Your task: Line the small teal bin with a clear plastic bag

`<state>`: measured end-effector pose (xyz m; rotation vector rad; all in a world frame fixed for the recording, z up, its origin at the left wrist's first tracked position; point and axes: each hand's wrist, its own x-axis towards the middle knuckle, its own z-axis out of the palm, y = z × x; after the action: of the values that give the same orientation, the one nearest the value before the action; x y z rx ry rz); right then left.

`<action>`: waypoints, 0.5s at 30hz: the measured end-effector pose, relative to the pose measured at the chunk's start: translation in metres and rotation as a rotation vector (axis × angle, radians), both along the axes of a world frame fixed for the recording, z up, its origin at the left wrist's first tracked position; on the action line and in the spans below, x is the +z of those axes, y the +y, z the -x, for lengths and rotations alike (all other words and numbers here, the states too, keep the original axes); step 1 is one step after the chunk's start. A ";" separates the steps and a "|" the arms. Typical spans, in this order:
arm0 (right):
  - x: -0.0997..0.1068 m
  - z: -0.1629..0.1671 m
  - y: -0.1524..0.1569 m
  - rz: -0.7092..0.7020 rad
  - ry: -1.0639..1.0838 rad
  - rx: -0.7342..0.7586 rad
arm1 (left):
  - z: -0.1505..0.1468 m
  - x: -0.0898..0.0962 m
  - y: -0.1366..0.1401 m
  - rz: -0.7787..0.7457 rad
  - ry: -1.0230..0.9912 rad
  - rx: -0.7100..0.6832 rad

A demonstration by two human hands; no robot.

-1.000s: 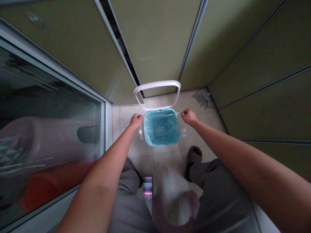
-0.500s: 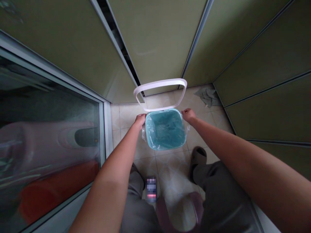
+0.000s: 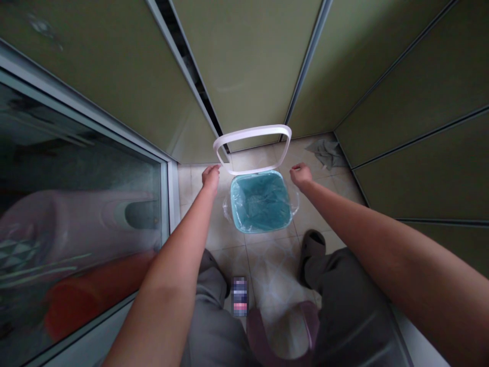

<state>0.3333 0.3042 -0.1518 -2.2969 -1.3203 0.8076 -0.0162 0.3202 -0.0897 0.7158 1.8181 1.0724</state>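
Note:
A blue-green trash bin (image 3: 262, 229) stands on the tiled floor, lined with a clear plastic bag (image 3: 260, 201) whose loose edges puff out over both sides of the rim. Behind the bin's far rim, a white rim ring (image 3: 252, 134) is tilted up. My left hand (image 3: 211, 177) hovers left of the ring's lower corner, empty, with its fingers loosely bent. To the right of the ring is my right hand (image 3: 301, 174), its fingers loosely curled with a small gap at the thumb. Neither hand touches the bin or the bag.
Beige panels (image 3: 252, 66) rise behind the bin. On the left is a glass door (image 3: 84, 168) with a metal frame. A grey cloth (image 3: 326, 153) lies in the back right corner. Near my feet are a pixelated item (image 3: 240, 296) and a curved mauve object (image 3: 256, 336).
Both hands have let go of the bag at the bin's rim and moved up and outward, to either side of the white ring. The bag's edges now hang free.

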 end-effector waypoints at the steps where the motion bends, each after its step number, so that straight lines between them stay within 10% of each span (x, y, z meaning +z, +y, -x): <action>1: 0.016 -0.001 0.004 -0.057 0.037 -0.051 | 0.002 0.014 0.003 -0.030 -0.047 -0.010; 8: 0.121 0.014 0.007 -0.414 0.507 0.161 | 0.000 0.082 -0.006 -0.126 -0.225 -0.205; 15: 0.150 -0.002 -0.031 -0.357 0.298 0.449 | 0.007 0.087 -0.055 -0.048 -0.194 -0.233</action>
<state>0.3354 0.2731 -0.0016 -1.5612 -1.6979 0.9180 -0.0236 0.2648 -0.0031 0.8023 1.5084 0.9971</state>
